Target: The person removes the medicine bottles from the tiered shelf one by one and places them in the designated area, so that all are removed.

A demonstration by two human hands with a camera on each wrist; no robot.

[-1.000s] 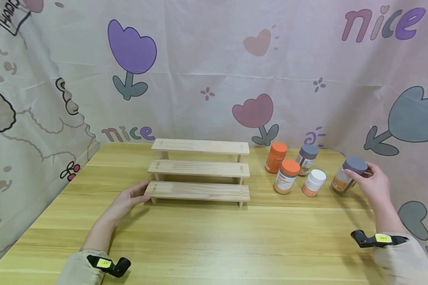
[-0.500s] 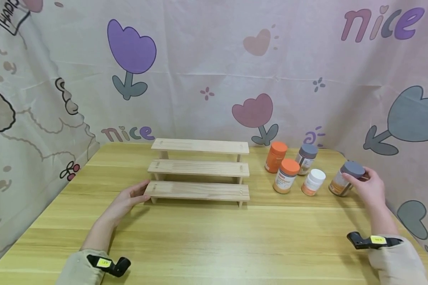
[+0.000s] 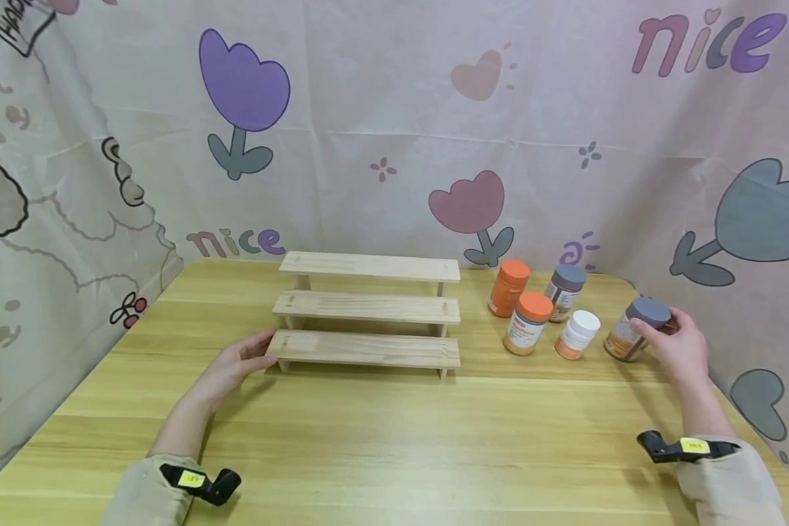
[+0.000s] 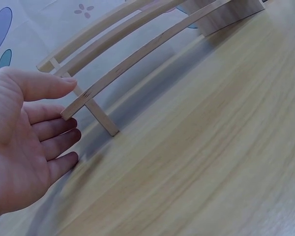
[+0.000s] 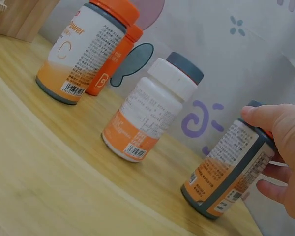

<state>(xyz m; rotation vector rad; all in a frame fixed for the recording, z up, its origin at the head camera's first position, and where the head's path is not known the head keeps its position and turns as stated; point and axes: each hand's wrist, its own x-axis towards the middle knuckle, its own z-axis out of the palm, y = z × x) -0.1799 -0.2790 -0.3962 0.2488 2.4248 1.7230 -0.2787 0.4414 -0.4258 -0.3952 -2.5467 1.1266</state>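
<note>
In the head view, my right hand [image 3: 682,343] grips a grey-capped supplement bottle [image 3: 624,340] near its top, at the right of the table. The right wrist view shows the thumb [image 5: 258,115] by the cap and the fingers behind the orange-and-white body. Whether its base touches the table I cannot tell. My left hand [image 3: 230,369] rests at the left end of a three-step wooden display rack [image 3: 368,347]. In the left wrist view, its loosely bent fingers [image 4: 59,142] touch the lowest plank's end, with the thumb above them.
Left of the held bottle stand a small white-capped bottle [image 3: 578,334], an orange-capped bottle [image 3: 526,327], an all-orange bottle [image 3: 509,289] and another grey-capped bottle [image 3: 565,294]. A printed curtain [image 3: 368,95] hangs behind the wooden table [image 3: 381,446].
My right hand and the held bottle have shifted slightly left and nearer the white-capped bottle. My left hand has stayed at the rack's end.
</note>
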